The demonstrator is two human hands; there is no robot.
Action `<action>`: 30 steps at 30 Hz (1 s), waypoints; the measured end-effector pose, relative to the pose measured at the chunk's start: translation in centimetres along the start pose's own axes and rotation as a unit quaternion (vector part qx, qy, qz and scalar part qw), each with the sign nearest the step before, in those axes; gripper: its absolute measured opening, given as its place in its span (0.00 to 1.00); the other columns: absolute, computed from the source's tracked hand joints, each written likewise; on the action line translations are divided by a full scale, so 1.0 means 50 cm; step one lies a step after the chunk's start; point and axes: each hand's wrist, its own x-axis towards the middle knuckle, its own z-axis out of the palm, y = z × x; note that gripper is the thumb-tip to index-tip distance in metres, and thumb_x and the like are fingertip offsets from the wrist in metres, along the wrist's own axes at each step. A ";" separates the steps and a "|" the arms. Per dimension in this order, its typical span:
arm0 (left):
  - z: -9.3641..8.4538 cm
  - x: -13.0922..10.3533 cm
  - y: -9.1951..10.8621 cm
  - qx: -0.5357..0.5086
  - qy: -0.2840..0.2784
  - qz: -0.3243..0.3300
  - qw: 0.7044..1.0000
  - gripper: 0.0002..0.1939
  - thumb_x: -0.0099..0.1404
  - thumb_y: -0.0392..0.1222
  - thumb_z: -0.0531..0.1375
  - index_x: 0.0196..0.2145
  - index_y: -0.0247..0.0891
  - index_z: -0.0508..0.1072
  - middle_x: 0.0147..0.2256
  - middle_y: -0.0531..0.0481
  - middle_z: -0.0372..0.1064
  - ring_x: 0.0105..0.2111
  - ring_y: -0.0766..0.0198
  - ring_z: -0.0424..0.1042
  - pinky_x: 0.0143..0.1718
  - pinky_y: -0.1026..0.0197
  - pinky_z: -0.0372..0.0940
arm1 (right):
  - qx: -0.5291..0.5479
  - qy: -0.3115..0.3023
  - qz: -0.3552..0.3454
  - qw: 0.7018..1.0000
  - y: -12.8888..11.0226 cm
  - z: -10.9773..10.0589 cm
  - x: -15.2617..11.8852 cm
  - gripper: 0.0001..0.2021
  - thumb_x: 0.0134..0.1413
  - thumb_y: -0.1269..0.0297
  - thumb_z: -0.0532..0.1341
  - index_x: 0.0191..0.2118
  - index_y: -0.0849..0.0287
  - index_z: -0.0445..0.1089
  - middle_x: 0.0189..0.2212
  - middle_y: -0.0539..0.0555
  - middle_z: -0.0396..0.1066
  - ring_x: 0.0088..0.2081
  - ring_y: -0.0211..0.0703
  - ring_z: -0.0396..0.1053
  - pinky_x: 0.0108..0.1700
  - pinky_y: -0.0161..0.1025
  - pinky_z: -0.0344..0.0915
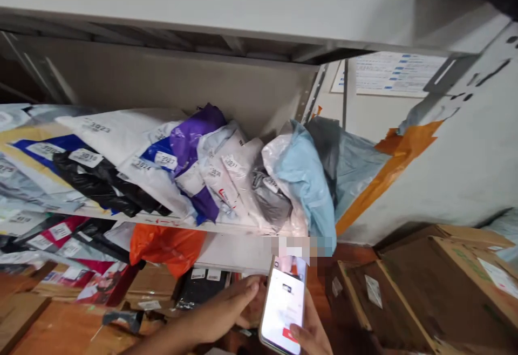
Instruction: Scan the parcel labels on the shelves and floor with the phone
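My right hand (313,325) grips a smartphone (281,306) from its right side, with the thumb over a red button low on the lit screen. The screen is mostly white with a small dark picture; its text is too small to read. My left hand (229,306) is just left of the phone, thumb and fingers apart, with nothing visible held. Above the hands, plastic mailing bags stand in a row on a white metal shelf (234,229): a light blue bag (309,174), a grey bag (273,201) and a purple bag (196,139) among them. Several bear numbered labels.
Below the shelf lie an orange bag (165,247), a black package (200,290) and more parcels. Large cardboard boxes (421,279) stand at the right. Orange tape (388,177) runs along the shelf's right side. An upper shelf beam (202,4) crosses overhead.
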 end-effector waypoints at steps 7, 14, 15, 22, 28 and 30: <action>-0.147 -0.215 -0.128 -0.185 -0.076 -0.079 0.977 0.48 0.41 0.83 0.51 0.49 0.48 0.73 0.48 0.42 0.74 0.51 0.39 0.70 0.44 0.42 0.62 | 0.020 -0.005 -0.018 1.000 0.316 0.184 -0.067 0.39 0.26 0.65 0.77 0.51 0.52 0.64 0.35 0.53 0.80 0.34 0.52 0.76 0.37 0.46 0.70; -0.252 -0.453 -0.217 -0.232 -0.083 -0.142 0.959 0.50 0.41 0.81 0.55 0.51 0.41 0.72 0.46 0.41 0.75 0.41 0.51 0.75 0.33 0.57 0.67 | -0.025 0.023 -0.025 0.999 0.559 0.282 -0.194 0.33 0.30 0.61 0.76 0.46 0.57 0.67 0.35 0.54 0.80 0.34 0.48 0.76 0.36 0.41 0.69; -0.253 -0.476 -0.220 -0.236 -0.082 -0.149 0.957 0.50 0.40 0.81 0.56 0.50 0.40 0.72 0.44 0.42 0.76 0.39 0.53 0.75 0.32 0.59 0.66 | -0.038 0.036 -0.030 0.998 0.576 0.288 -0.209 0.33 0.29 0.60 0.77 0.46 0.57 0.67 0.35 0.55 0.81 0.35 0.50 0.77 0.37 0.42 0.70; -0.263 -0.556 -0.235 -0.266 -0.108 -0.110 0.951 0.49 0.43 0.79 0.58 0.53 0.41 0.70 0.42 0.41 0.76 0.41 0.50 0.75 0.32 0.57 0.68 | -0.101 0.097 -0.060 0.988 0.600 0.336 -0.252 0.35 0.41 0.50 0.72 0.54 0.59 0.62 0.44 0.56 0.79 0.49 0.54 0.74 0.51 0.48 0.67; -0.273 -0.570 -0.234 -0.274 -0.081 -0.073 0.956 0.49 0.47 0.76 0.58 0.58 0.40 0.64 0.47 0.40 0.74 0.46 0.45 0.73 0.36 0.50 0.72 | -0.126 0.079 -0.058 0.987 0.551 0.402 -0.262 0.25 0.44 0.57 0.66 0.48 0.60 0.65 0.33 0.52 0.80 0.31 0.47 0.75 0.35 0.40 0.67; -0.268 -0.570 -0.234 -0.284 -0.068 -0.072 0.954 0.50 0.49 0.74 0.59 0.60 0.38 0.61 0.47 0.39 0.74 0.45 0.45 0.74 0.33 0.52 0.73 | -0.132 0.075 -0.067 0.986 0.535 0.412 -0.262 0.25 0.41 0.59 0.65 0.47 0.61 0.65 0.33 0.52 0.80 0.32 0.47 0.75 0.35 0.41 0.66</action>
